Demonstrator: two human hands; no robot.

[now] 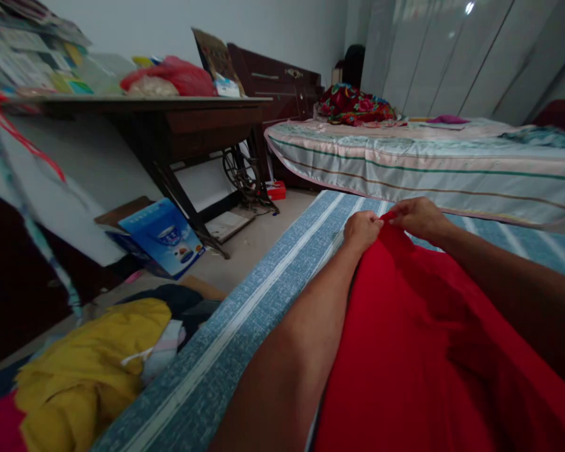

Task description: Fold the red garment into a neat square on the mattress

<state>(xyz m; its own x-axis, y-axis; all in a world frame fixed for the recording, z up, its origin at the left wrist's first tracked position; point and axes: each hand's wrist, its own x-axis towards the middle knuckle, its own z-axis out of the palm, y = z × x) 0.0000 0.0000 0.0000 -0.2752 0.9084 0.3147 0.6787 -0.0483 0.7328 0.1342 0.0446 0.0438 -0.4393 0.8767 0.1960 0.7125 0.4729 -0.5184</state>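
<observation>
A large piece of red cloth (405,326) stretches from the bottom edge of the view up to both hands. Its kind as a garment does not show. My left hand (361,230) is closed on the cloth's far left corner. Close beside it, my right hand (419,220) pinches the same far edge, with the thumb and fingers pressed together. The cloth lies over a blue surface with white stripes (273,282), and my forearms run along both sides of it.
At left on the floor lies a heap of clothes with a yellow garment (94,364). A blue box (162,238) stands near a treadle sewing table (193,113) loaded with bags. Beyond, a bed with a striped sheet (428,163) carries a floral red bundle (353,105).
</observation>
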